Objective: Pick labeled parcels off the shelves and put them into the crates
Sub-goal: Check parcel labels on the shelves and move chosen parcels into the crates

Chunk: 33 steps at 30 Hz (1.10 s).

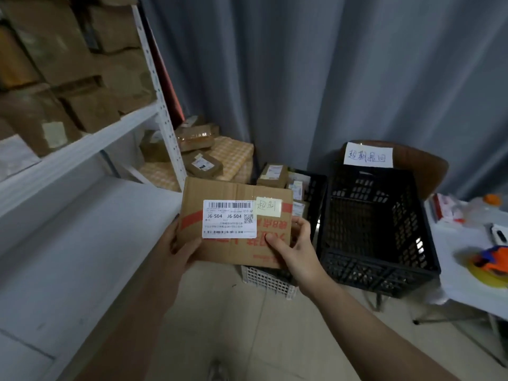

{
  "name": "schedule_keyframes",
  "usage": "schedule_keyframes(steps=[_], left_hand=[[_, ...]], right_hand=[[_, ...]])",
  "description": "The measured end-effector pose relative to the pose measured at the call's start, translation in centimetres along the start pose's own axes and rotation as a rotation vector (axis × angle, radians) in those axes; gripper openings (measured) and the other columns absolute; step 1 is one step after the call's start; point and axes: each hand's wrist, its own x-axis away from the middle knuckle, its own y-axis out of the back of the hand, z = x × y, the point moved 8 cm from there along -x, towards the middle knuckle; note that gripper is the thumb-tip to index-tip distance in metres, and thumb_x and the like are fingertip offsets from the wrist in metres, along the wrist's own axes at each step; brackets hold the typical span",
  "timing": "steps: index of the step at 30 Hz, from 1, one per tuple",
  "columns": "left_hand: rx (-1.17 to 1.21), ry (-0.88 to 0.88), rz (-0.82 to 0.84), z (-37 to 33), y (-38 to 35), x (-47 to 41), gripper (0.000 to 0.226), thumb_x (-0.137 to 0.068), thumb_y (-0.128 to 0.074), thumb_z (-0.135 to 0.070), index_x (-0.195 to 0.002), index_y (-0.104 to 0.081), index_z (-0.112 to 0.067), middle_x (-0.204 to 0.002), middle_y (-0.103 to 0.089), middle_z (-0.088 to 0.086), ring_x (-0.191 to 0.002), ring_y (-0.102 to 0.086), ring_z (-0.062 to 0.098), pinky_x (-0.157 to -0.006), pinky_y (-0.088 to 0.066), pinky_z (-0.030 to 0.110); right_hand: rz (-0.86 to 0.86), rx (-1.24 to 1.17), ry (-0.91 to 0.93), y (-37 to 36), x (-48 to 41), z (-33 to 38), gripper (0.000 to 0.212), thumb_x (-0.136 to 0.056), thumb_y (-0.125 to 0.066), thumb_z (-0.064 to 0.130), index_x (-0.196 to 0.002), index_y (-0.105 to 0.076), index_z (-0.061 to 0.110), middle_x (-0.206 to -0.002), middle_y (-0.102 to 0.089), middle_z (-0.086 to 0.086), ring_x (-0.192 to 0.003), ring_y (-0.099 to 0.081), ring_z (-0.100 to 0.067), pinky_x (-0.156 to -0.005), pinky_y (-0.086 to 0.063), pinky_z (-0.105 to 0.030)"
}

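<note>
Partway through a sorting round, a person holds a flat cardboard parcel (220, 192) in mid-air between the shelves (82, 149) and the crates. The left hand (180, 243) grips its left edge and the right hand (294, 243) pinches its lower right corner, thumb on the face. Its printed label (229, 219) reads J6-S04, and a yellow note (268, 207) is stuck beside it. The large black crate (379, 273), under a handwritten sign (367, 156), appears to hold nothing yet. A second crate (316, 188) behind the parcel already contains several small boxes (273, 174). Many cartons (90, 78) remain on the upper shelf, so most of the work seems still ahead.
</note>
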Motion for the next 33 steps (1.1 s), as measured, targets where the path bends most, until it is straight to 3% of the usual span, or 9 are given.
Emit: schedule_keyframes(steps=[4, 7, 9, 13, 16, 20, 24, 27, 33], left_hand=[[-0.026, 0.0, -0.017, 0.3, -3.4, -3.8, 0.026, -0.093, -0.056, -0.021, -0.116, -0.045, -0.025, -0.093, -0.05, -0.024, -0.082, -0.053, -0.005, -0.055, -0.039, -0.001], [-0.103, -0.013, 0.111, 1.1, -7.1, -8.7, 0.026, -0.093, -0.057, -0.026, -0.116, -0.047, -0.028, -0.098, -0.052, -0.023, -0.086, -0.051, -0.01, -0.061, -0.037, 0.001], [-0.12, 0.04, 0.206, 3.0, -9.2, -12.6, 0.027, -0.091, -0.059, -0.03, -0.117, -0.05, -0.033, -0.1, -0.056, -0.024, -0.088, -0.052, -0.01, -0.072, -0.042, 0.008], [-0.242, 0.081, 0.316, 6.4, -13.1, -21.5, 0.04, -0.087, -0.063, -0.042, -0.123, -0.051, -0.032, -0.115, -0.061, -0.013, -0.11, -0.058, 0.012, -0.085, -0.048, 0.03], [-0.311, 0.087, 0.388, 7.1, -16.6, -26.9, 0.057, -0.088, -0.062, -0.039, -0.139, -0.036, -0.028, -0.125, -0.053, -0.01, -0.117, -0.052, 0.014, -0.088, -0.046, 0.031], [-0.416, 0.003, 0.471, 7.1, -21.6, -33.0, 0.063, -0.092, -0.058, -0.033, -0.146, -0.027, -0.028, -0.135, -0.048, -0.004, -0.121, -0.048, 0.016, -0.094, -0.046, 0.037], [-0.579, -0.054, 0.546, 8.1, -26.2, -37.3, 0.059, -0.094, -0.054, -0.033, -0.147, -0.027, -0.032, -0.144, -0.034, 0.0, -0.124, -0.045, 0.018, -0.095, -0.043, 0.032], [-0.692, -0.057, 0.62, 9.9, -29.6, -40.0, 0.064, -0.091, -0.06, -0.035, -0.146, -0.027, -0.034, -0.145, -0.026, -0.001, -0.12, -0.048, 0.018, -0.098, -0.046, 0.036], [-0.876, -0.087, 0.592, 13.5, -36.1, -45.9, 0.047, -0.093, -0.055, -0.029, -0.137, -0.038, -0.031, -0.137, -0.039, 0.002, -0.116, -0.048, 0.02, -0.092, -0.046, 0.034]], right_hand=[[-0.085, -0.049, -0.083, 2.2, -3.4, -2.0, 0.054, -0.083, -0.073, 0.028, -0.124, -0.038, 0.029, -0.114, -0.062, 0.0, -0.098, -0.066, -0.009, -0.083, -0.057, -0.03], [-0.207, -0.041, -0.113, 4.2, -7.6, -2.7, 0.058, -0.082, -0.071, 0.041, -0.131, -0.041, 0.031, -0.12, -0.062, -0.001, -0.105, -0.065, -0.015, -0.091, -0.055, -0.04], [-0.294, 0.093, -0.107, 5.6, -10.6, -2.9, 0.069, -0.075, -0.071, 0.057, -0.134, -0.041, 0.035, -0.129, -0.055, -0.002, -0.113, -0.059, -0.018, -0.094, -0.052, -0.045], [-0.399, 0.337, -0.082, 7.1, -17.3, -1.7, 0.071, -0.084, -0.071, 0.03, -0.142, -0.029, 0.028, -0.136, -0.047, 0.002, -0.122, -0.049, -0.014, -0.102, -0.046, -0.039], [-0.383, 0.501, -0.096, 7.6, -22.1, -1.3, 0.081, -0.087, -0.069, 0.027, -0.149, -0.017, 0.032, -0.141, -0.032, 0.006, -0.122, -0.04, -0.008, -0.103, -0.041, -0.033], [-0.29, 0.683, -0.184, 8.9, -27.8, -2.0, 0.08, -0.087, -0.067, 0.035, -0.149, -0.018, 0.032, -0.153, -0.01, -0.001, -0.137, -0.032, -0.024, -0.112, -0.033, -0.035], [-0.186, 0.897, -0.261, 11.5, -32.2, -3.6, 0.102, -0.077, -0.075, 0.045, -0.152, -0.008, 0.027, -0.154, 0.003, -0.007, -0.142, -0.017, -0.03, -0.116, -0.024, -0.037], [-0.181, 1.044, -0.294, 14.1, -35.7, -4.2, 0.094, -0.081, -0.072, 0.041, -0.152, -0.012, 0.028, -0.153, -0.003, -0.012, -0.141, -0.019, -0.034, -0.113, -0.028, -0.038], [-0.155, 1.173, -0.38, 19.0, -43.7, -6.7, 0.08, -0.087, -0.065, 0.037, -0.151, -0.017, 0.028, -0.149, -0.017, -0.014, -0.137, -0.019, -0.032, -0.111, -0.029, -0.039]])
